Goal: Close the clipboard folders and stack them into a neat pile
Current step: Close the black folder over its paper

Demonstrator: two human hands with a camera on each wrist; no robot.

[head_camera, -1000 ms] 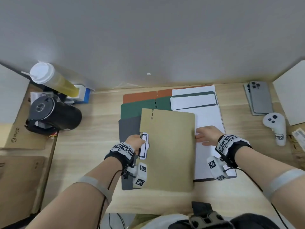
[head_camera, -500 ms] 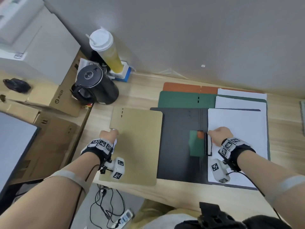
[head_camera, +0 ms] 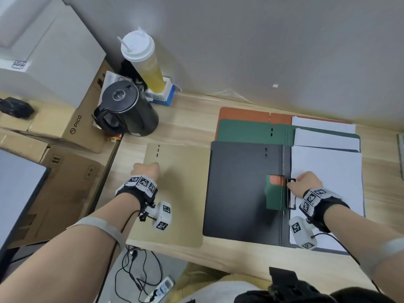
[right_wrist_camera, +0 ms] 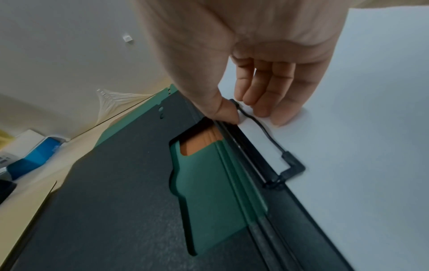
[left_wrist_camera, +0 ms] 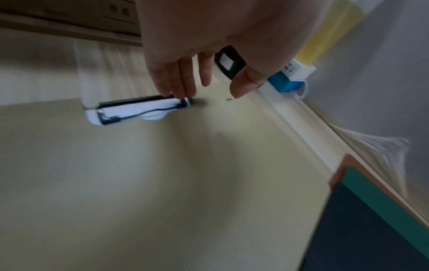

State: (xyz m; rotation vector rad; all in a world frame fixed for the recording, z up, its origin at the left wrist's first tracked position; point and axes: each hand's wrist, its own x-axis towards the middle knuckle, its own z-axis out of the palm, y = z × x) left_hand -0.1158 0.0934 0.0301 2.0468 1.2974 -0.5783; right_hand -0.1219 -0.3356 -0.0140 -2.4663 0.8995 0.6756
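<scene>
A closed tan folder point(head_camera: 177, 193) lies flat at the desk's left, beside the stack. My left hand point(head_camera: 145, 170) is at its left edge. In the left wrist view the straight fingers point(left_wrist_camera: 176, 88) touch the end of its black-and-white clip point(left_wrist_camera: 139, 110), with the thumb held apart. An open dark grey folder point(head_camera: 240, 193) with white paper point(head_camera: 328, 182) tops the stack. An open green folder point(head_camera: 247, 132) and an orange folder point(head_camera: 244, 115) lie under it. My right hand point(right_wrist_camera: 241, 110) pinches the far end of the grey folder's wire clip point(right_wrist_camera: 274, 146).
A black kettle point(head_camera: 124, 110), a lidded cup of yellow drink point(head_camera: 144, 62) and a blue-white box point(head_camera: 161, 96) stand at the desk's back left. Cardboard boxes point(head_camera: 72, 132) sit off the left edge. Cables and a power strip point(head_camera: 153, 287) lie on the floor below.
My left hand has carried the closed tan folder off the stack and laid it on the desk to the left. My right hand has shifted onto the grey folder's clip.
</scene>
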